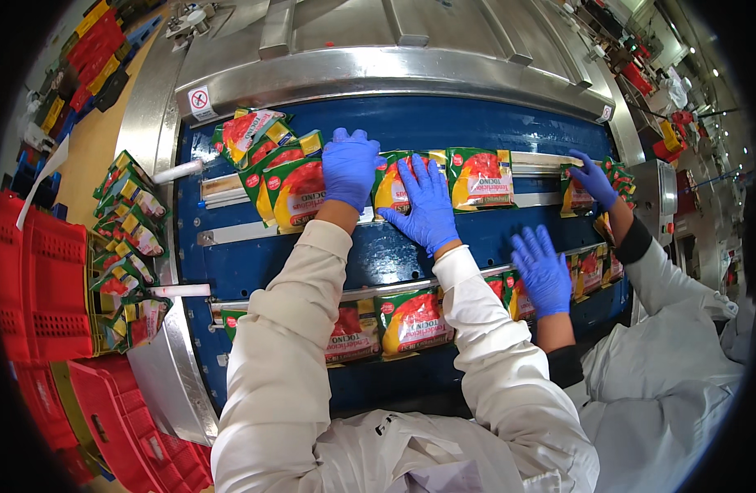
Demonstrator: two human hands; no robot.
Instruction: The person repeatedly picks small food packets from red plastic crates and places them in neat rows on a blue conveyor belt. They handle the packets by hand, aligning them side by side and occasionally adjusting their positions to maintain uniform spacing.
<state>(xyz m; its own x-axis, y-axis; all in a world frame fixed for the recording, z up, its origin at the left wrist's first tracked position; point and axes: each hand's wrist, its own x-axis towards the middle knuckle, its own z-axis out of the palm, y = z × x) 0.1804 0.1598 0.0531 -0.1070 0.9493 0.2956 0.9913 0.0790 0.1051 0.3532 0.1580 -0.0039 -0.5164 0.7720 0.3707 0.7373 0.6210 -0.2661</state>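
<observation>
My left hand (350,168), in a blue glove, is closed, its fingers bunched at the upper row on the blue belt. It overlaps the right side of a green, red and yellow food pouch (296,193); what is under its fingers is hidden. My right hand (427,205), gloved too, lies with fingers spread over another such pouch (388,187), touching its right part. Just right of that hand, a pouch (481,178) lies flat across the metal bar. Several loose pouches (250,135) overlap one another at the row's left end.
A co-worker's gloved hands (544,271) reach over the belt (394,246) at the right. A lower row of pouches (415,320) runs beneath my forearms. More pouches (131,214) are piled left of the belt, beside red crates (45,279). A steel cover (386,78) crosses the far side.
</observation>
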